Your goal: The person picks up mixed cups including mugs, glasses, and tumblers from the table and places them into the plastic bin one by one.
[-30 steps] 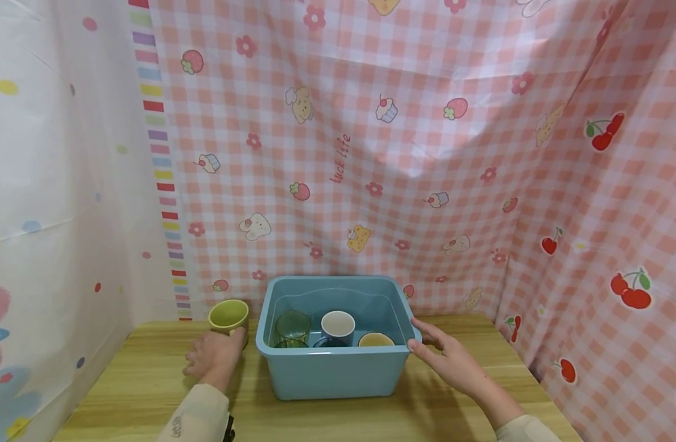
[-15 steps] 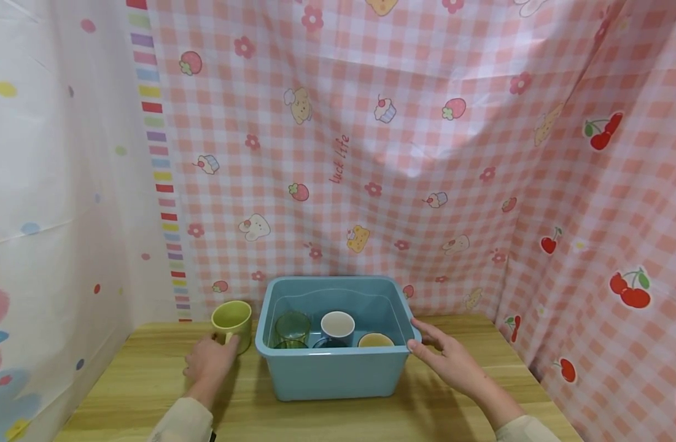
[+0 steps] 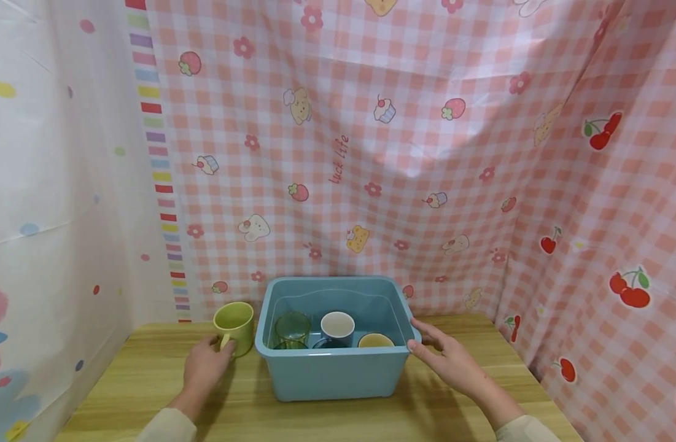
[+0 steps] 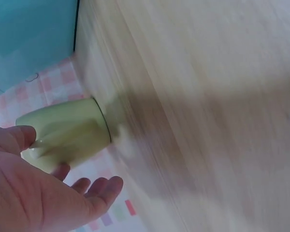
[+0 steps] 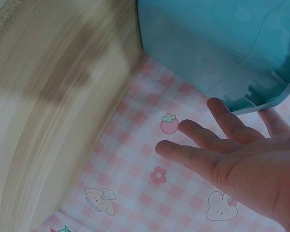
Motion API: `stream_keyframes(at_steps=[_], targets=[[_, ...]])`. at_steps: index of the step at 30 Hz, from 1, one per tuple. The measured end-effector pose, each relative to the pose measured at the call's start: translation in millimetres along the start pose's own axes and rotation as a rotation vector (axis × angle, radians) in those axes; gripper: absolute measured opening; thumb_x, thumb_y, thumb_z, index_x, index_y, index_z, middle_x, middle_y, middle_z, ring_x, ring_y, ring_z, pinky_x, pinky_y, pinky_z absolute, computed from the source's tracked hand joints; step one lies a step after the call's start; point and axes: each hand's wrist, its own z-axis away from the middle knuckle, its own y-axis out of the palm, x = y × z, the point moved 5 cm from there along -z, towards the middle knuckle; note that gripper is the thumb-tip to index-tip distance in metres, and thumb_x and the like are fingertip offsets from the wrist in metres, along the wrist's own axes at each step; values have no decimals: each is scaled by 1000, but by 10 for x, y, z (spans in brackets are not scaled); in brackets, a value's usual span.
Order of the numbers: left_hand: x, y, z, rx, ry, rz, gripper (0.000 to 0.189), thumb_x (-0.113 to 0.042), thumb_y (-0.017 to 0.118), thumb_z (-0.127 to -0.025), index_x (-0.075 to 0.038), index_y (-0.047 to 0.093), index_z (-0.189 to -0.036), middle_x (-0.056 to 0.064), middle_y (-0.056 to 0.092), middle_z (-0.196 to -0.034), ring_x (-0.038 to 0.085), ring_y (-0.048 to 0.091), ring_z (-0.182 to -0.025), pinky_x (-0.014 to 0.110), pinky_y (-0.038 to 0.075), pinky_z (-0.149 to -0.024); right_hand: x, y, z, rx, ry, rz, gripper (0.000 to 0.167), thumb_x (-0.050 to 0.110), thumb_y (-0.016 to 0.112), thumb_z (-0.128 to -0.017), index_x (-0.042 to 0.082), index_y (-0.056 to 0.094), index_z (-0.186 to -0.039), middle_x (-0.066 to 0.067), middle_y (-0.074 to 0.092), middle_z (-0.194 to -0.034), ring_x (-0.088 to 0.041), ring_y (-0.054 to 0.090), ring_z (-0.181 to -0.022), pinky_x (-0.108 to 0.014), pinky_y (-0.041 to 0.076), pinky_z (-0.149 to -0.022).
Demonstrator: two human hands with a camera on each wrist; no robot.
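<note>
A yellow-green mug stands upright on the table, left of a blue plastic bin. My left hand is at its handle, the thumb on one side and the index finger on the other, pinching it. In the left wrist view the thumb meets the handle of the mug, while the other fingers are loosely bent. My right hand rests at the bin's right rim, thumb by the front corner. Its fingers are spread and mostly straight in the right wrist view.
Inside the bin sit a green glass cup, a white-lined cup, a yellow-lined cup and other cups partly hidden by the front wall. The wooden table backs onto a pink checked curtain.
The mug has turned so its handle faces front left, and it sits slightly further right. My left hand has drawn back from beside it to the handle. The right hand stays still.
</note>
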Motion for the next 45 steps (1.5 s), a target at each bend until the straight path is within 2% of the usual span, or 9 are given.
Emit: stream_keyframes(at_steps=[7,14,18,22,26,31,37,40,45], targets=[[4,-56,9,32,51,-48,59,-35,60,-104,10,59,-142,38,59,-144,61,57,-131,69,48,-108,2,0,-4,1,-6,-2,62,46,61,-108,23,46,-164,-17,68,-145,-45,58,-141,-64,54,-107],[77,-116,-5,90,66,4,44,-31,62,-104,10,74,-115,28,75,-105,38,68,-94,47,54,-80,-2,0,1,5,-3,-2,63,46,61,-108,22,45,-164,-17,68,-145,-45,58,-142,-65,54,-107],[118,-108,3,192,-17,139,47,-33,60,-106,12,71,-118,18,70,-89,22,59,-71,30,47,-61,1,-3,4,8,-1,1,63,46,60,-108,21,45,-164,-17,68,-145,-45,58,-142,-65,54,-107],[143,-94,41,287,-101,293,57,-39,59,-108,15,63,-129,0,52,-66,10,42,-52,27,43,-50,5,-3,5,9,1,2,63,46,61,-108,22,45,-164,-17,68,-145,-45,58,-141,-64,54,-107],[147,-113,73,347,-131,370,72,-47,54,-111,17,52,-144,-8,39,-58,8,37,-52,26,41,-52,8,-2,5,7,0,5,62,46,61,-108,22,45,-164,-17,68,-145,-45,58,-141,-64,54,-107],[184,-159,84,361,-176,380,71,-55,46,-112,11,60,-134,-3,49,-67,11,46,-60,28,46,-58,12,-7,2,5,-3,6,63,46,60,-108,22,45,-164,-18,68,-145,-46,58,-141,-65,54,-107],[268,-201,73,377,-199,403,59,-58,45,-111,-4,64,-97,21,62,-113,29,65,-97,40,60,-78,18,-12,2,3,-11,6,62,46,61,-108,21,45,-164,-17,68,-145,-46,58,-141,-65,53,-108],[313,-213,72,396,-215,413,57,-58,46,-111,-7,62,-94,25,60,-124,33,67,-105,43,62,-82,17,-12,4,7,-9,7,63,46,60,-108,21,45,-164,-17,68,-145,-46,57,-142,-65,53,-108],[355,-229,74,426,-224,416,56,-58,45,-111,-7,59,-92,26,60,-125,34,68,-105,43,63,-82,15,-6,5,10,-7,3,63,46,60,-109,21,45,-164,-17,68,-145,-46,57,-142,-66,53,-108]])
